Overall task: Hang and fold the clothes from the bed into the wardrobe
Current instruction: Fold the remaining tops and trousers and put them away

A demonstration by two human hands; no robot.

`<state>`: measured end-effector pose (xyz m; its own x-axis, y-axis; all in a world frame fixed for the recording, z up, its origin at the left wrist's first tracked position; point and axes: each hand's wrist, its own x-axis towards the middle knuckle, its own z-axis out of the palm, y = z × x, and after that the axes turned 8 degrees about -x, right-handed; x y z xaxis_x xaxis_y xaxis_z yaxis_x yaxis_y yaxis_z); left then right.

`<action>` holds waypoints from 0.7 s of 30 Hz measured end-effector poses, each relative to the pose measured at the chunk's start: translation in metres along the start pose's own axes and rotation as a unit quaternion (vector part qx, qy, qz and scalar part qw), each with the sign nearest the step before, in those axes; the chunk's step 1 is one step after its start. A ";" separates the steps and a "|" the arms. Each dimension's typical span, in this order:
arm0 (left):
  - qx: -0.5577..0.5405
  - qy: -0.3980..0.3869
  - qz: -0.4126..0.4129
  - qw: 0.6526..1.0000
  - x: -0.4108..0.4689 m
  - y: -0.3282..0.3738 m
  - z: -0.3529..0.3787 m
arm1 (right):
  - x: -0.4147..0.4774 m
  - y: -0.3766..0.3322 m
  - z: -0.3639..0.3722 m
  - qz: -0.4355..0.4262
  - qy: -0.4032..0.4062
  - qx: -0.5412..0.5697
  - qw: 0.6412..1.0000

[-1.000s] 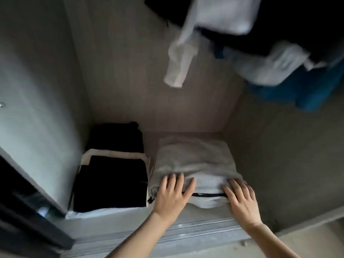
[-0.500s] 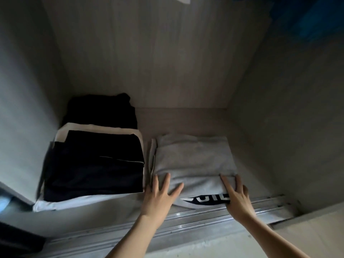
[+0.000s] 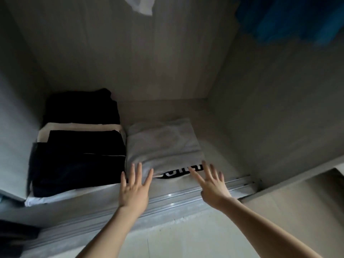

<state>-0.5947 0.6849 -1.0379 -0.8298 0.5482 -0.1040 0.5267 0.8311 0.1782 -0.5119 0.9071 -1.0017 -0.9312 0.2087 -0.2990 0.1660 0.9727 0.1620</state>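
A folded grey garment (image 3: 163, 146) with a black band of white letters along its near edge lies on the wardrobe floor (image 3: 219, 146). My left hand (image 3: 135, 189) is spread flat, fingers straight, its fingertips at the garment's near left corner. My right hand (image 3: 210, 183) is also spread, fingertips at the near right edge by the lettered band. Neither hand holds anything. To the left sits a stack of folded dark and white clothes (image 3: 78, 155).
Wardrobe walls close in on the left, back and right. A metal sliding-door track (image 3: 176, 200) runs along the front edge. A white garment (image 3: 143, 5) and a blue one (image 3: 290, 17) hang overhead. Pale floor lies in front.
Both hands have slid back from on top of the grey garment toward its near edge, fingers lifting and spreading. The view has tilted down, so the hanging clothes mostly left the frame.
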 end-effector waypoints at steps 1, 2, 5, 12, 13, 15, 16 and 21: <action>-0.003 -0.030 -0.004 1.000 -0.013 0.009 -0.023 | -0.023 0.004 -0.021 -0.021 -0.012 -0.011 1.000; 0.003 -0.077 -0.018 0.997 -0.026 0.017 -0.054 | -0.041 0.009 -0.044 -0.036 -0.018 -0.019 0.999; -0.005 -0.078 -0.023 0.997 -0.059 0.046 -0.133 | -0.089 0.026 -0.113 -0.042 0.001 -0.040 0.998; -0.015 -0.074 0.094 0.993 -0.121 0.142 -0.312 | -0.213 0.085 -0.258 0.019 0.065 -0.050 0.996; -0.030 -0.123 0.110 0.986 -0.133 0.167 -0.341 | -0.238 0.095 -0.276 0.029 0.074 -0.046 0.996; -0.046 -0.136 0.141 0.979 -0.155 0.214 -0.380 | -0.287 0.110 -0.310 0.058 0.078 -0.044 0.994; -0.053 -0.139 0.164 0.975 -0.165 0.237 -0.399 | -0.312 0.119 -0.326 0.077 0.076 -0.047 0.993; -0.041 -0.098 0.317 0.943 -0.175 0.351 -0.488 | -0.435 0.185 -0.387 0.202 0.069 -0.041 0.976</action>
<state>-0.3538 0.8354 -0.4795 -0.2994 0.9453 -0.1293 0.8822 0.3259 0.3400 -0.2021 0.9572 -0.4781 -0.8306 0.5530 -0.0656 0.5080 0.8007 0.3175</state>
